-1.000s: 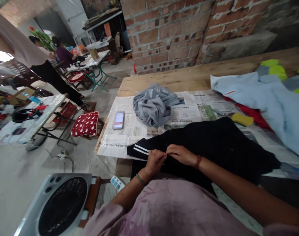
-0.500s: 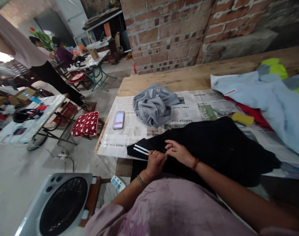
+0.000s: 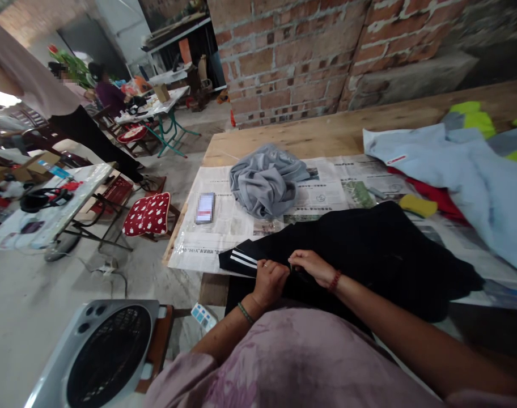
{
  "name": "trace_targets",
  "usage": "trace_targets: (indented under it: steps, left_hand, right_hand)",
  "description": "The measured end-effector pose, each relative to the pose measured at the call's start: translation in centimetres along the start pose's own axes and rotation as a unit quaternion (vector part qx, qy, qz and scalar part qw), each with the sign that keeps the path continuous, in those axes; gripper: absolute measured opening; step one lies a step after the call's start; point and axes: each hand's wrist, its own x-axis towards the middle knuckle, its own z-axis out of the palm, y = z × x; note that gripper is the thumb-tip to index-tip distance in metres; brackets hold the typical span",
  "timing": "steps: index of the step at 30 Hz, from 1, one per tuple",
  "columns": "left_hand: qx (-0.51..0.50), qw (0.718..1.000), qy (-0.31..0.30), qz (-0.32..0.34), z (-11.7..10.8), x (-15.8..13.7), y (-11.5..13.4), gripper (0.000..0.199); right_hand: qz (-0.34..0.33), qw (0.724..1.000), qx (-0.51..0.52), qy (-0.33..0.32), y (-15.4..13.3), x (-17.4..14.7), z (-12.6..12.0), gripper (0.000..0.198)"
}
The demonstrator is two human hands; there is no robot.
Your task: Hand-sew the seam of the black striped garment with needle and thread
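A black garment (image 3: 369,249) with two white stripes at its left end lies across the newspaper and hangs over the table's near edge. My left hand (image 3: 272,281) is closed on the garment's edge, just right of the stripes. Close beside it, my right hand (image 3: 313,267) is pinched, thumb and fingertips together, near the left fingertips. Whatever the right fingers hold is too small to make out. Beyond the garment sits a crumpled grey cloth (image 3: 267,180), and a phone (image 3: 204,207) lies to its left.
Newspaper (image 3: 233,226) under clear plastic covers the wooden table (image 3: 241,141). To the right are a light blue garment (image 3: 454,161) and a yellow sponge (image 3: 418,205). A fan (image 3: 109,351) stands at lower left, near a red stool (image 3: 147,214). A person (image 3: 46,73) stands at far left.
My right hand's raised, spread fingers have lowered and drawn together into a pinch by the left hand. The left hand and the garment look nearly the same.
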Motion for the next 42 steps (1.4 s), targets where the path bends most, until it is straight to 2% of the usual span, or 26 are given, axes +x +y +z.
trace_targets:
  steps: [4,7,17,21,25,29,34,40,42]
  left_hand:
    - [0.03,0.998,0.032,0.035,0.4,0.0,0.0,0.019]
    - [0.048,0.997,0.049,0.037,0.6,0.1,0.1,0.018]
    - [0.083,0.996,0.025,0.005,1.1,0.0,0.4,0.016]
    - [0.053,0.998,0.027,-0.007,0.9,0.2,0.5,0.017]
    - [-0.094,0.995,-0.01,-0.027,-0.4,0.6,-0.2,0.015]
    - [-0.23,0.968,-0.071,-0.067,-2.1,1.3,-1.4,0.021]
    - [-0.208,0.968,-0.136,-0.02,-2.6,2.1,-2.2,0.029]
    - [-0.184,0.971,-0.147,0.031,-2.2,2.1,-2.3,0.034]
    - [-0.183,0.972,-0.143,0.045,-2.1,2.0,-2.4,0.031]
  right_hand:
    - [0.015,1.0,-0.009,0.003,-0.1,0.3,0.4,0.013]
    - [0.017,1.0,-0.012,0.009,-0.1,0.3,0.6,0.013]
    - [0.012,0.999,-0.017,0.025,0.6,0.5,0.9,0.012]
    - [0.014,1.0,-0.013,0.014,0.4,0.4,0.8,0.012]
    - [0.016,1.0,-0.01,-0.01,0.0,0.3,0.5,0.011]
    - [0.017,0.999,-0.005,-0.032,-0.1,0.2,0.3,0.009]
    - [0.015,0.999,-0.002,-0.041,0.0,0.1,0.2,0.009]
    - [0.005,0.999,0.002,-0.044,0.1,0.0,-0.1,0.01]
    - [0.005,0.999,0.001,-0.044,0.1,0.0,-0.1,0.01]
